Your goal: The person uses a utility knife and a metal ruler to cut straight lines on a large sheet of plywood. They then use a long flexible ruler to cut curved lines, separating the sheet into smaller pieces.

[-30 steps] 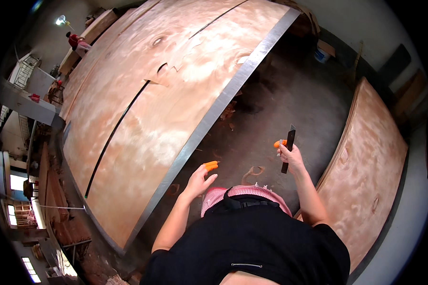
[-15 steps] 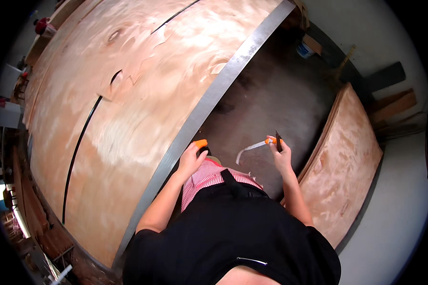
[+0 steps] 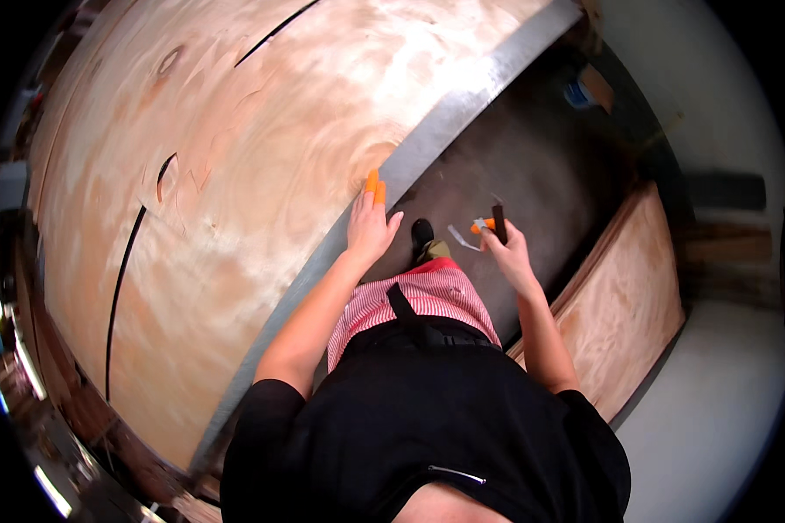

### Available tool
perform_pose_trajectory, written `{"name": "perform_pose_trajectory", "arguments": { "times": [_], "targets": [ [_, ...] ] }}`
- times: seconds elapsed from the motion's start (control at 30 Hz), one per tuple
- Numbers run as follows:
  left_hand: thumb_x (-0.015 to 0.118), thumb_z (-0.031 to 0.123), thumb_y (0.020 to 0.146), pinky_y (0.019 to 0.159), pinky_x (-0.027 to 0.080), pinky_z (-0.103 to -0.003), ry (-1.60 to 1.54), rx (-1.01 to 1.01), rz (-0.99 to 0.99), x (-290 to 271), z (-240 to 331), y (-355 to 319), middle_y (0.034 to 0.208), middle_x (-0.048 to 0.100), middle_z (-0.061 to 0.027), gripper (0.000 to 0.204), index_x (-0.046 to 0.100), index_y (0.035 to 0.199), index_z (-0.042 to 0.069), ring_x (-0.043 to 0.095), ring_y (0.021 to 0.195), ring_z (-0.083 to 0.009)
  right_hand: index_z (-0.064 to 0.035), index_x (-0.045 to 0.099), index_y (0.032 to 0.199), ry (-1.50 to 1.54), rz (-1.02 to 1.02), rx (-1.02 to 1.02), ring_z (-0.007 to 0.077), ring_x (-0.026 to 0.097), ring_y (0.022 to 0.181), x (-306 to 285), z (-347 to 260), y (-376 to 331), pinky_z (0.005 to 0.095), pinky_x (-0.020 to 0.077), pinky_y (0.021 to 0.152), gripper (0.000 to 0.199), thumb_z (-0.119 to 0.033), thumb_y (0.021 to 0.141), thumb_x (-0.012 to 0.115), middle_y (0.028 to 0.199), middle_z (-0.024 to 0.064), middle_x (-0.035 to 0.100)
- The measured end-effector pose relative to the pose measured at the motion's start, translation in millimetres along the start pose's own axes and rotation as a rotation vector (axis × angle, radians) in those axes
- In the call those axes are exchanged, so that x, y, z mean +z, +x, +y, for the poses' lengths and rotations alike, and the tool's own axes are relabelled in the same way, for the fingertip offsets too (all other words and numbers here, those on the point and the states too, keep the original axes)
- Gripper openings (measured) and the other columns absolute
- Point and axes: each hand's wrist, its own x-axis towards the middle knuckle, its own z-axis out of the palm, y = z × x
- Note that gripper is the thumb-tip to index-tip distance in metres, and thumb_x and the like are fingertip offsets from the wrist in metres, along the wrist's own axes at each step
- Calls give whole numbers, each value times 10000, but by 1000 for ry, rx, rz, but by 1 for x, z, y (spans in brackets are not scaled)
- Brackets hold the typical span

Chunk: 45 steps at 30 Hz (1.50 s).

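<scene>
My left hand lies over the near edge of a large pale wood veneer sheet, by the grey metal edge strip. Its fingers are stretched out, and two wear orange finger covers. Off to the right, above the dark floor, my right hand is closed around a dark-handled knife; its thin blade is blurred. A curled whitish strip of tape hangs beside the same hand, next to an orange-covered finger. Long dark slits run through the veneer, with a short gap between them.
A stack of wood sheets stands close on my right, near the pale wall. My shoe is on the dark floor. Farther off sits a blue-and-white bucket. Boards lean at the far right.
My left hand has moved forward and its fingers have straightened onto the sheet's edge. The right hand has shifted slightly forward with the knife and strip. My view has turned and a shoe shows.
</scene>
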Motion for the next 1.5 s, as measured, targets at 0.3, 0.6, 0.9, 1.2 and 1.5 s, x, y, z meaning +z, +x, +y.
{"name": "perform_pose_trajectory", "arguments": {
  "times": [0.3, 0.6, 0.9, 1.2, 1.5],
  "targets": [
    [659, 287, 710, 1030, 221, -429, 205, -254, 105, 46, 4, 36, 1296, 311, -196, 725, 330, 1256, -57, 248, 1250, -334, -3, 539, 886, -96, -579, 72, 65, 511, 685, 3, 8, 132, 217, 403, 615, 132, -126, 850, 506, 670, 3, 556],
    [662, 304, 698, 1034, 226, -419, 238, -333, 112, 49, 10, 39, 1288, 328, -180, 741, 334, 1266, -42, 260, 1249, -318, -15, 578, 836, -139, -587, 74, 81, 522, 561, 87, 8, 206, 240, 411, 564, 157, -169, 807, 558, 620, 21, 602],
    [658, 362, 685, 972, 296, -423, 248, -374, 97, 40, 14, 49, 1243, 394, -144, 729, 378, 1259, 11, 328, 1194, -304, -11, 616, 789, -291, -514, 117, 112, 578, 564, 118, 11, 219, 262, 447, 593, 170, -175, 774, 577, 594, 43, 620],
    [601, 479, 702, 859, 357, -398, 523, -396, -235, 34, 12, 65, 1211, 439, -61, 738, 390, 1273, 61, 336, 1159, -250, -5, 608, 787, -246, -628, 267, 99, 575, 617, 97, 11, 216, 268, 443, 595, 177, -181, 782, 592, 640, 31, 628],
    [609, 449, 705, 886, 343, -393, 457, -352, -103, 33, 8, 62, 1186, 461, -77, 639, 477, 1205, 73, 365, 1140, -253, -32, 613, 834, -586, -927, 48, 96, 507, 585, 51, -18, 267, 234, 402, 564, 169, -183, 814, 541, 624, -4, 556]
  ]
}}
